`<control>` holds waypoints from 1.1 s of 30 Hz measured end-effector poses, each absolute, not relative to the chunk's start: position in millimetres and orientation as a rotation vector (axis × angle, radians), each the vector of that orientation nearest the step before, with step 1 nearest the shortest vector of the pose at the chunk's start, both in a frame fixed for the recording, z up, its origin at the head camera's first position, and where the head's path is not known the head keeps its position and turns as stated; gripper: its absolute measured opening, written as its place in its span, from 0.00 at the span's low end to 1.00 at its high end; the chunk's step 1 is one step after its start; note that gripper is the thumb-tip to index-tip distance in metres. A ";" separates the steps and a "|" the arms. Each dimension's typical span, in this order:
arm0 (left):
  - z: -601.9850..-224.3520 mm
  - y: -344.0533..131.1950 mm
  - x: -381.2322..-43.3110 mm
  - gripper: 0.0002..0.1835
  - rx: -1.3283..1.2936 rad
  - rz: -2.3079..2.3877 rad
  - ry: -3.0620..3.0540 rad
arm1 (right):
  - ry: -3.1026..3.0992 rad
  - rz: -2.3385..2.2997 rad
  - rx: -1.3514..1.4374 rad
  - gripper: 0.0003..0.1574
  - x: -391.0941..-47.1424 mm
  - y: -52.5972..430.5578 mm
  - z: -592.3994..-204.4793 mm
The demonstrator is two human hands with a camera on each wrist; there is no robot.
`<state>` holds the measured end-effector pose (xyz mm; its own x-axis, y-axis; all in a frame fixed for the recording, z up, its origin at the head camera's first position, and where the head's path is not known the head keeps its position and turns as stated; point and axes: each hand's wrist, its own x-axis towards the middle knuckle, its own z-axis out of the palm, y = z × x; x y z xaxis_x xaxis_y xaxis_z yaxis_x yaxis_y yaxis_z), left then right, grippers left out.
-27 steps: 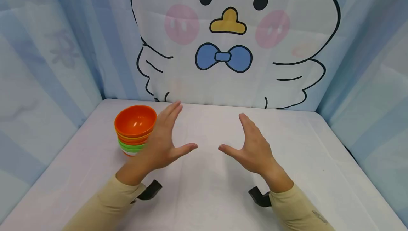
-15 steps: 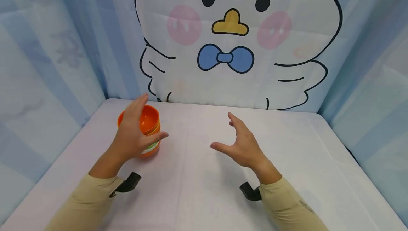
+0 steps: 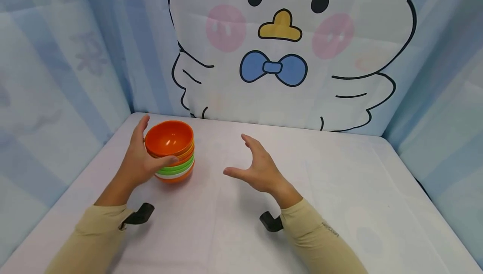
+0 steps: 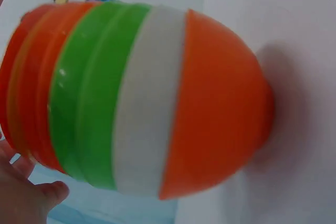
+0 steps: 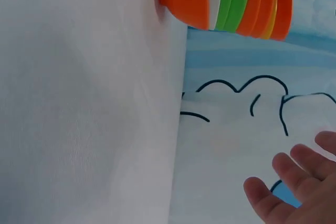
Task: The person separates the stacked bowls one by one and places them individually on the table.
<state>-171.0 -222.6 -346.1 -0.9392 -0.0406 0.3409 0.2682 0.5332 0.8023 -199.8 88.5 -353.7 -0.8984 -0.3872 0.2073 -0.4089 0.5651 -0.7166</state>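
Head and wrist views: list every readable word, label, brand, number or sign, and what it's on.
No readable text in any view.
Long beige fabric sleeve on the right arm: small dark mark, possibly lettering, too small to read.
Stack of glossy round orange, yellow, green and white bowls: none on the visible sides.
White-and-blue fabric backdrop: cartoon drawing, no words visible.

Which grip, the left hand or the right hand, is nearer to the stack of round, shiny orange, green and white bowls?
Left. The left grip is close at the left side of the stack, thumb in front; the right grip is apart, farther to its right.
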 end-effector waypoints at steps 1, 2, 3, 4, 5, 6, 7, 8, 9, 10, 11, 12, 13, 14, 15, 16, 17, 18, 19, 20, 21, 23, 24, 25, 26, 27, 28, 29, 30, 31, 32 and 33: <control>-348.8 -224.9 -172.5 0.65 -0.178 -1.404 -2.453 | -2.755 1.278 0.705 0.65 -200.8 85.1 -353.8; -351.6 -226.7 -174.1 0.66 -0.169 -1.446 -2.447 | -2.754 1.283 0.709 0.65 -201.6 82.0 -353.7; -354.5 -228.3 -175.8 0.66 -0.160 -1.485 -2.440 | -2.754 1.287 0.712 0.65 -202.6 79.0 -353.5; -357.4 -229.6 -177.3 0.67 -0.153 -1.517 -2.434 | -2.749 1.295 0.718 0.65 -203.3 76.3 -353.1; -360.3 -230.6 -178.8 0.67 -0.148 -1.549 -2.427 | -2.749 1.303 0.722 0.65 -203.9 73.8 -352.5; -363.2 -231.3 -180.2 0.68 -0.142 -1.581 -2.423 | -2.748 1.309 0.728 0.64 -204.3 71.5 -351.9; -366.1 -231.8 -181.3 0.68 -0.135 -1.603 -2.423 | -2.747 1.316 0.734 0.64 -204.6 69.3 -351.1; -368.6 -232.0 -182.1 0.68 -0.125 -1.620 -2.424 | -2.749 1.320 0.738 0.64 -204.9 67.4 -350.6; -370.9 -231.8 -182.6 0.68 -0.113 -1.625 -2.429 | -2.751 1.323 0.742 0.64 -205.4 65.5 -350.1; -372.5 -231.3 -182.7 0.68 -0.099 -1.632 -2.434 | -2.748 1.327 0.749 0.64 -205.9 63.8 -349.8; -374.4 -231.1 -183.2 0.68 -0.091 -1.639 -2.434 | -2.747 1.327 0.755 0.64 -206.4 62.1 -349.4; -375.9 -230.6 -183.4 0.67 -0.086 -1.637 -2.432 | -2.746 1.322 0.759 0.64 -207.1 60.4 -348.9; -377.0 -230.0 -183.6 0.65 -0.082 -1.631 -2.426 | -2.744 1.319 0.765 0.64 -207.9 58.7 -348.5; -377.9 -229.4 -184.0 0.64 -0.081 -1.627 -2.417 | -2.740 1.315 0.774 0.64 -208.5 57.1 -348.0; -378.7 -229.0 -184.5 0.63 -0.084 -1.624 -2.408 | -2.738 1.310 0.784 0.64 -209.2 55.3 -347.2; -379.7 -228.8 -185.2 0.61 -0.090 -1.622 -2.396 | -2.737 1.302 0.792 0.64 -209.9 53.4 -346.4; -380.9 -228.8 -186.1 0.60 -0.100 -1.617 -2.382 | -2.738 1.298 0.798 0.64 -210.3 51.6 -345.3; -381.6 -228.3 -186.5 0.58 -0.106 -1.610 -2.373 | -2.740 1.297 0.801 0.65 -210.7 49.9 -344.2; -382.2 -228.0 -187.1 0.58 -0.110 -1.607 -2.367 | -2.742 1.299 0.803 0.65 -210.9 48.3 -343.2; -382.8 -227.7 -187.5 0.58 -0.115 -1.604 -2.361 | -2.743 1.300 0.806 0.65 -211.2 46.7 -342.3; -383.4 -227.2 -187.9 0.57 -0.119 -1.603 -2.355 | -2.748 1.299 0.805 0.65 -211.7 45.2 -341.6; -384.5 -225.6 -188.8 0.57 -0.134 -1.610 -2.344 | -2.749 1.307 0.806 0.64 -212.8 42.5 -340.9; -384.8 -224.3 -189.2 0.57 -0.137 -1.616 -2.344 | -2.751 1.310 0.805 0.64 -213.3 41.2 -340.8; -385.1 -223.1 -189.7 0.57 -0.143 -1.625 -2.339 | -2.750 1.314 0.809 0.64 -214.2 39.8 -341.0; -385.5 -221.9 -190.3 0.57 -0.151 -1.636 -2.335 | -2.747 1.322 0.813 0.64 -215.2 38.4 -341.2; -386.0 -220.4 -191.1 0.57 -0.160 -1.649 -2.332 | -2.744 1.331 0.818 0.63 -216.2 37.0 -341.6; -386.3 -218.9 -191.8 0.57 -0.171 -1.657 -2.330 | -2.744 1.336 0.823 0.63 -217.2 35.5 -341.8; -386.4 -217.5 -192.3 0.57 -0.178 -1.662 -2.328 | -2.744 1.342 0.830 0.63 -218.2 33.9 -341.8; -386.8 -216.1 -193.2 0.57 -0.188 -1.666 -2.323 | -2.744 1.345 0.835 0.63 -219.1 32.2 -341.4; -387.4 -213.6 -194.5 0.56 -0.202 -1.671 -2.317 | -2.746 1.346 0.837 0.63 -220.1 31.8 -341.1; -388.1 -210.9 -195.9 0.56 -0.212 -1.675 -2.314 | -2.749 1.343 0.837 0.63 -221.1 31.3 -340.4; -388.4 -208.1 -197.3 0.56 -0.220 -1.674 -2.313 | -2.754 1.335 0.837 0.63 -222.2 30.8 -339.5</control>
<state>-197.3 -208.1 -388.4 -0.9501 -0.0385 0.3097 0.2821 0.3182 0.9051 -222.2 30.8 -339.5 -0.8605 -0.4708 0.1948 -0.4446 0.5072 -0.7383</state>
